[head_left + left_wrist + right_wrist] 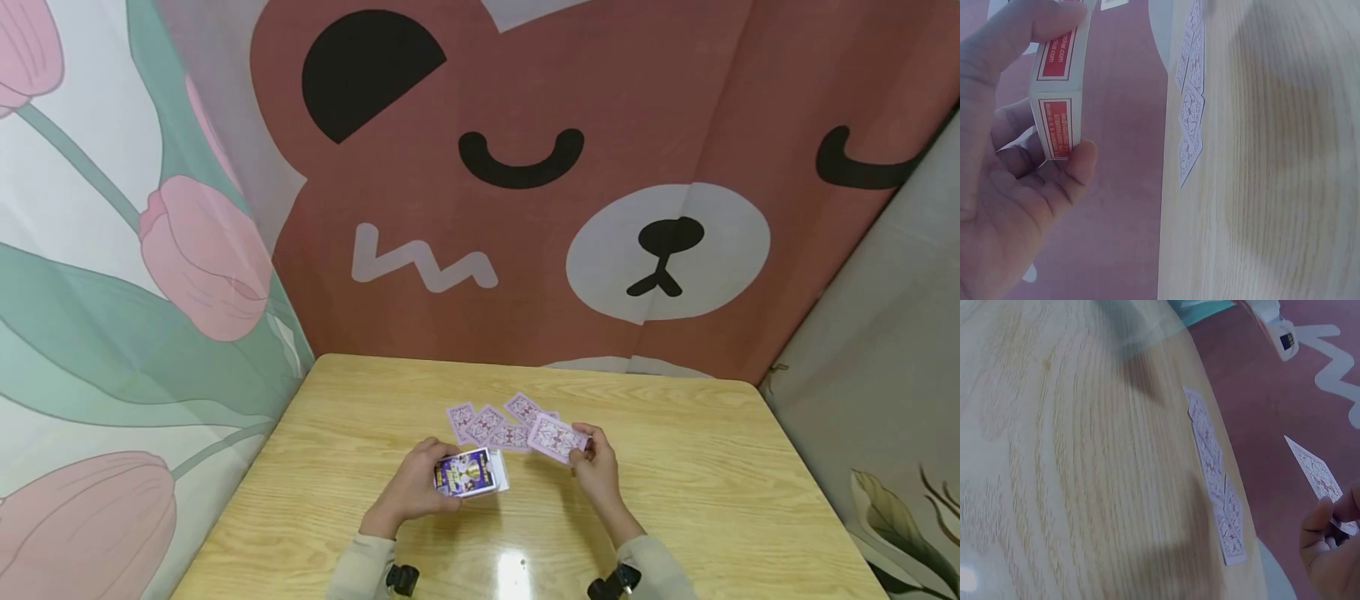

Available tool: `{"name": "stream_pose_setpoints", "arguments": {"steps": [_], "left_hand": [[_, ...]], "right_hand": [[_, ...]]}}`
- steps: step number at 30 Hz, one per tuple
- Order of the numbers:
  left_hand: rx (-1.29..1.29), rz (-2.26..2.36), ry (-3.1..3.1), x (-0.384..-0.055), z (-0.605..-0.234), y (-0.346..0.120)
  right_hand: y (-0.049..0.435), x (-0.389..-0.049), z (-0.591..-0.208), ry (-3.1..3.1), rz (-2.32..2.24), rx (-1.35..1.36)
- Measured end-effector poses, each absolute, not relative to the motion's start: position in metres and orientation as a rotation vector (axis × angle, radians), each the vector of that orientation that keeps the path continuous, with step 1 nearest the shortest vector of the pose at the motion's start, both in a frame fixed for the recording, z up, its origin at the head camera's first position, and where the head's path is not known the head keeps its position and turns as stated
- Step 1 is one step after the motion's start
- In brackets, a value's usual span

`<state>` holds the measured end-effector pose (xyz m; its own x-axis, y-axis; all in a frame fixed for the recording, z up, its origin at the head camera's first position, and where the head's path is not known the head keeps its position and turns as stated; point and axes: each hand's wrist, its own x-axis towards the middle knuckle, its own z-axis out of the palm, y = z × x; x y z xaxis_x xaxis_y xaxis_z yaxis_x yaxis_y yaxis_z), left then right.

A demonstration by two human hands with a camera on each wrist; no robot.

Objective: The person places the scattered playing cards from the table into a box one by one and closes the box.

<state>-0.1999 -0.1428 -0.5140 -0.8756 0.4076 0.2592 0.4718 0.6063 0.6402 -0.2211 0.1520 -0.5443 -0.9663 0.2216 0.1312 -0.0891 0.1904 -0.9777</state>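
My left hand (417,483) grips a playing-card box (461,473), its purple and gold face turned up and a white flap or card edge sticking out at the right end. In the left wrist view the red-and-white side of the box (1057,122) shows between thumb and fingers. My right hand (597,467) pinches a playing card (557,437) by its right end, patterned back up. That card (1316,472) is held above the table. Beyond the hands, several playing cards (486,424) lie overlapping, backs up, on the table.
The wooden table (300,500) reaches back to a hanging cloth (420,325) with a bear print. A flower-print cloth (90,350) hangs at the left and a pale cloth (885,333) at the right. Light glares off the table's near part.
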Motion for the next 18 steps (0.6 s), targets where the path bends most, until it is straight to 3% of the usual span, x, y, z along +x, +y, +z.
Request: {"name": "stream_pose_setpoints", "arguments": {"steps": [9, 18], "left_hand": [[-0.735, -1.21, -2.751, -0.199, -0.514, -0.141], [-0.764, -1.208, -2.725, -0.199, -0.513, -0.141]], "right_hand": [[0.143, -0.205, -0.516, -2.198, 2.033, -0.046], [0.137, -0.203, -0.518, -2.123, 2.1, 0.081]]}}
